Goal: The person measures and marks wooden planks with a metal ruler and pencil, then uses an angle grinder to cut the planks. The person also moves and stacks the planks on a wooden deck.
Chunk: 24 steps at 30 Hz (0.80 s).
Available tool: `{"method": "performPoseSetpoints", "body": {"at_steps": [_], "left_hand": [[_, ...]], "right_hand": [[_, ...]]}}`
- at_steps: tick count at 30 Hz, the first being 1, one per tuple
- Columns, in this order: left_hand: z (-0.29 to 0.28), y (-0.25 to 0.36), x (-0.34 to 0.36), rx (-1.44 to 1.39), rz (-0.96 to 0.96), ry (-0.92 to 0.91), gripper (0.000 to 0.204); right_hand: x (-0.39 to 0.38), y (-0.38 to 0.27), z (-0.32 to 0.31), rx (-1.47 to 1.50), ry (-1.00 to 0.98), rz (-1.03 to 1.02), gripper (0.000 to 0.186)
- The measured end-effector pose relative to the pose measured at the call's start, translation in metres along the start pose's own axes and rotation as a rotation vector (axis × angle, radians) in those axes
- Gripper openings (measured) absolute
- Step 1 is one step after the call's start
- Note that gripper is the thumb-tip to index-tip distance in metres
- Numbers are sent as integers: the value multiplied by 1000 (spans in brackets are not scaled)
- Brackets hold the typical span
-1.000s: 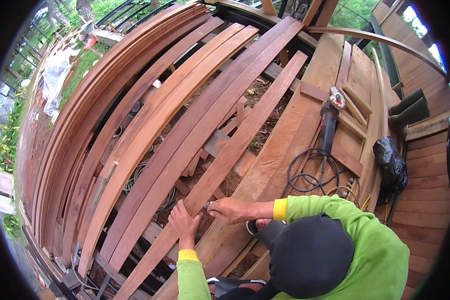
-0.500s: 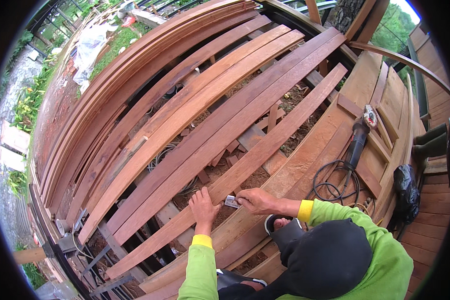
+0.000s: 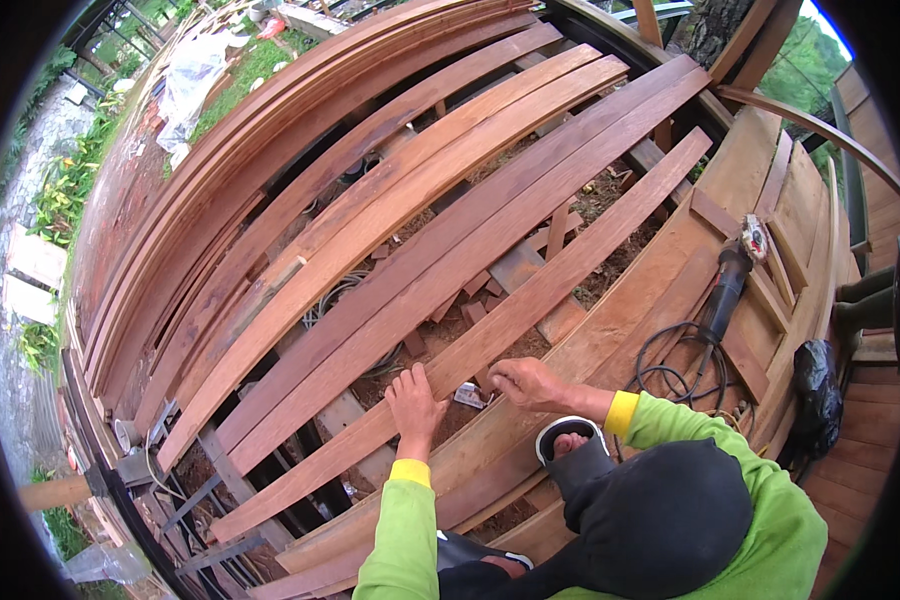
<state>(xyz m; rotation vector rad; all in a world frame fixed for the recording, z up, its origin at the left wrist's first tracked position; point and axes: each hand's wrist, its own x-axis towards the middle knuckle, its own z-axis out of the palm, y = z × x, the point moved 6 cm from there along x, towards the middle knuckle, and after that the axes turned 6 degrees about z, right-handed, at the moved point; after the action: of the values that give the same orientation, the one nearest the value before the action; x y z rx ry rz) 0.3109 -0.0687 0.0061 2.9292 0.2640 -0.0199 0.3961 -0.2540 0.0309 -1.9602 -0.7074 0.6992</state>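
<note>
My left hand lies across a long reddish-brown plank, its fingers stretched toward the far edge and the thumb along the near one. Just right of it, my right hand is closed in a pinch over the near side of the plank. Whatever those fingers hold, if anything, is too small to make out. Between the hands, in the gap beside the plank, a small whitish packet lies apart from the right fingers.
More planks run side by side beyond, with gaps showing soil, wood offcuts and coiled cable. At right, an angle grinder with a black cord rests on wide boards, near a black plastic bag. My booted foot is close to my right hand.
My right hand has drawn away from the whitish packet, up and to the right. The left hand keeps its place on the plank. The whole view has shifted slightly.
</note>
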Motion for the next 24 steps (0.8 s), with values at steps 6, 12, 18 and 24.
{"method": "performPoseSetpoints", "body": {"at_steps": [6,12,18,24], "left_hand": [[6,-1,0,47,13,14,74],[3,-3,-1,31,-20,8,75],[3,-2,3,-45,-67,-60,77],[1,-27,8,-619,-330,169,65]], "right_hand": [[5,0,-7,71,-17,26,17],[3,10,-1,-25,-24,72,18],[-1,5,-8,-45,-1,25,16],[-2,9,-7,-49,28,-8,14]]}}
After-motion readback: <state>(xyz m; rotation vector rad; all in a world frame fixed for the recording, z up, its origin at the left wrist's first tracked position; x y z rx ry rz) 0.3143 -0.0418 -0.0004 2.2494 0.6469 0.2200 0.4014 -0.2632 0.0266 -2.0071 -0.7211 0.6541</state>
